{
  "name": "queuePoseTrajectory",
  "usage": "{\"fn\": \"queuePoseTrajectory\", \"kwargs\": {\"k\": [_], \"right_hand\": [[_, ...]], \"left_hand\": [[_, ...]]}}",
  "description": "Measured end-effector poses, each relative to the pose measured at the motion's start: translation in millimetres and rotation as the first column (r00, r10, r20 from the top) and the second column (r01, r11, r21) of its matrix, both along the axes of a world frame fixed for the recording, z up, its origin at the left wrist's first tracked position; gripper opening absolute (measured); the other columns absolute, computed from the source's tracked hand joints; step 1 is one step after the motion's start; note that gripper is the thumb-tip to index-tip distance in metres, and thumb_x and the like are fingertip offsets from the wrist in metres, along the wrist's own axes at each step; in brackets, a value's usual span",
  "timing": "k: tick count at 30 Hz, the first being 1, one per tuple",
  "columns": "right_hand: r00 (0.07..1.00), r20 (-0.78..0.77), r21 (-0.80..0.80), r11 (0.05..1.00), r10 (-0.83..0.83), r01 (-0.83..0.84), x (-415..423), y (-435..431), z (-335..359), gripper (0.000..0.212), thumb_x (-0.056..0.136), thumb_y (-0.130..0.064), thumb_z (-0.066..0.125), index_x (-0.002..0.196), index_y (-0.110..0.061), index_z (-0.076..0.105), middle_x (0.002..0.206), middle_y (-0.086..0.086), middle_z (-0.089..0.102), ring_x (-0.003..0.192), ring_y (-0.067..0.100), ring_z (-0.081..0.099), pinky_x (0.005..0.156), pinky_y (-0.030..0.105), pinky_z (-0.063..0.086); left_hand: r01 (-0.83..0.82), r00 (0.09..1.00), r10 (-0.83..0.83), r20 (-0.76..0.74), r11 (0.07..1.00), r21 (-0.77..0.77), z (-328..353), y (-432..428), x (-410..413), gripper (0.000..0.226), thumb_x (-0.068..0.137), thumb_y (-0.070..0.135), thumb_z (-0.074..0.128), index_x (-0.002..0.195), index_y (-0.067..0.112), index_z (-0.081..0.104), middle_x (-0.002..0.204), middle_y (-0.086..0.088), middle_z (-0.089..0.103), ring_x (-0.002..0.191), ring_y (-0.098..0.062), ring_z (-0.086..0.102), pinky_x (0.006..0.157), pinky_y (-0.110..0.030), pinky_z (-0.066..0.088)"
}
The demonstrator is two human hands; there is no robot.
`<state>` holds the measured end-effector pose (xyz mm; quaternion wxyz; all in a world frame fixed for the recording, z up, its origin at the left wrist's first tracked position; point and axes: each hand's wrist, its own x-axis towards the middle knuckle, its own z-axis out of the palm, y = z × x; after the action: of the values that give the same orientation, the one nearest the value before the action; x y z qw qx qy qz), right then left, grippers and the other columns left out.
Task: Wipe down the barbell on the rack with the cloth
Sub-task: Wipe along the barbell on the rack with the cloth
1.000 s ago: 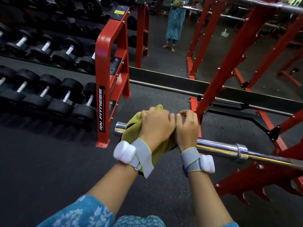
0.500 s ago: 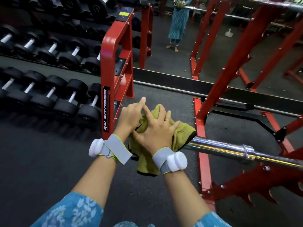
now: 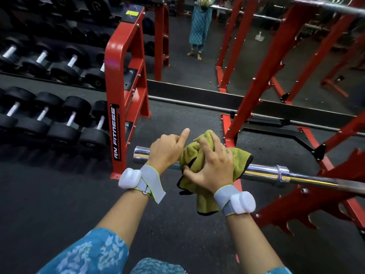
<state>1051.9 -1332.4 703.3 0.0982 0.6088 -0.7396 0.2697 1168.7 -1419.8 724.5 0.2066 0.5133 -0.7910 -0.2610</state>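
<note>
Right hand (image 3: 215, 171), grip clenched, bunched the olive-yellow towelling cloth (image 3: 192, 155) onto the long chrome steel barbell (image 3: 264, 173) on the red rack (image 3: 264, 76). Left hand (image 3: 166, 153) sat over the bar's end, grip curled, one digit out. Clasping or not, I couldn't tell.

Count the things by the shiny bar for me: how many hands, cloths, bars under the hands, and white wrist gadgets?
hands: 2, the left hand and the right hand
cloth: 1
barbell under the hands: 1
white wrist gadgets: 2
total: 6
</note>
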Motion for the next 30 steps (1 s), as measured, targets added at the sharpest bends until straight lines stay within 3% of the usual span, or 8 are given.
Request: {"fn": "queuePoseTrajectory", "kwargs": {"k": [4, 6, 11, 17, 20, 25, 28, 30], "right_hand": [[1.0, -0.009, 0.024, 1.0, -0.019, 0.019, 2.1, 1.3, 3.1, 0.078, 0.05, -0.064, 0.056, 0.115, -0.021, 0.054, 0.135, 0.014, 0.05, 0.097, 0.035, 0.06, 0.08, 0.043, 0.043], [0.999, -0.047, 0.041, 0.999, 0.004, -0.002, 11.9, -0.8, 2.9, 0.082, 0.05, -0.064, 0.057, 0.119, -0.022, 0.049, 0.135, 0.015, 0.049, 0.098, 0.036, 0.059, 0.082, 0.044, 0.042], [0.997, -0.074, 0.07, 0.997, 0.032, -0.027, 25.7, -5.3, -1.2, 0.092, 0.047, -0.061, 0.064, 0.127, -0.022, 0.041, 0.14, 0.014, 0.045, 0.106, 0.035, 0.055, 0.088, 0.047, 0.042], [0.985, -0.128, 0.043, 0.993, 0.115, -0.11, -1.0, 8.8, -5.3, 0.091, 0.038, -0.051, 0.074, 0.12, -0.025, 0.046, 0.141, 0.013, 0.042, 0.104, 0.035, 0.055, 0.086, 0.045, 0.043], [0.985, -0.134, 0.056, 0.994, 0.104, -0.098, -12.8, 15.3, -7.5, 0.091, 0.037, -0.052, 0.075, 0.12, -0.026, 0.046, 0.142, 0.011, 0.041, 0.106, 0.035, 0.055, 0.088, 0.046, 0.043], [0.992, -0.1, 0.077, 0.995, 0.076, -0.069, -30.9, 22.8, -3.2, 0.089, 0.039, -0.057, 0.068, 0.12, -0.027, 0.044, 0.141, 0.011, 0.045, 0.104, 0.034, 0.057, 0.086, 0.043, 0.043], [0.997, -0.066, 0.064, 0.998, 0.032, -0.028, -48.4, 29.3, 0.4, 0.085, 0.044, -0.061, 0.058, 0.12, -0.024, 0.047, 0.136, 0.013, 0.05, 0.096, 0.035, 0.06, 0.08, 0.041, 0.045], [0.999, -0.05, 0.044, 0.999, 0.004, -0.002, -60.3, 32.4, 1.4, 0.082, 0.046, -0.062, 0.055, 0.117, -0.021, 0.053, 0.13, 0.013, 0.055, 0.088, 0.034, 0.061, 0.075, 0.04, 0.046]], "left_hand": [[0.05, 0.983, -0.032, 0.179, 0.994, -0.099, -5.3, 5.5, -1.2, 0.072, 0.095, 0.06, 0.016, 0.077, 0.012, 0.066, 0.092, -0.016, 0.067, 0.095, -0.037, 0.06, 0.073, -0.034, 0.038], [0.054, 0.981, -0.033, 0.189, 0.992, -0.11, -6.8, 6.9, 0.1, 0.073, 0.095, 0.059, 0.015, 0.077, 0.011, 0.067, 0.089, -0.016, 0.067, 0.093, -0.037, 0.06, 0.072, -0.033, 0.037], [0.03, 0.984, -0.023, 0.177, 0.999, -0.035, -3.3, 0.6, 1.4, 0.071, 0.097, 0.053, 0.013, 0.094, 0.006, 0.066, 0.104, -0.019, 0.065, 0.102, -0.038, 0.056, 0.079, -0.035, 0.036], [0.063, 0.981, -0.05, 0.187, 0.996, -0.064, 0.7, 2.1, -2.4, 0.067, 0.096, 0.057, 0.016, 0.068, 0.012, 0.055, 0.097, -0.021, 0.065, 0.098, -0.039, 0.057, 0.074, -0.034, 0.034], [0.106, 0.976, -0.083, 0.202, 0.989, -0.102, 0.9, 0.0, -8.5, 0.071, 0.096, 0.058, 0.015, 0.063, 0.01, 0.056, 0.079, -0.014, 0.059, 0.093, -0.038, 0.058, 0.07, -0.033, 0.033], [0.189, 0.96, -0.161, 0.227, 0.976, -0.109, 4.7, 1.7, -29.6, 0.071, 0.095, 0.06, 0.015, 0.062, 0.011, 0.054, 0.079, -0.013, 0.059, 0.092, -0.037, 0.059, 0.069, -0.033, 0.033], [0.248, 0.943, -0.216, 0.251, 0.964, -0.1, 3.8, 7.6, -50.2, 0.069, 0.095, 0.06, 0.014, 0.065, 0.012, 0.054, 0.088, -0.016, 0.063, 0.094, -0.037, 0.059, 0.071, -0.033, 0.035], [0.277, 0.931, -0.239, 0.275, 0.955, -0.108, 0.4, 12.5, -59.2, 0.069, 0.095, 0.06, 0.014, 0.064, 0.012, 0.053, 0.08, -0.013, 0.059, 0.092, -0.036, 0.059, 0.072, -0.033, 0.035]]}}
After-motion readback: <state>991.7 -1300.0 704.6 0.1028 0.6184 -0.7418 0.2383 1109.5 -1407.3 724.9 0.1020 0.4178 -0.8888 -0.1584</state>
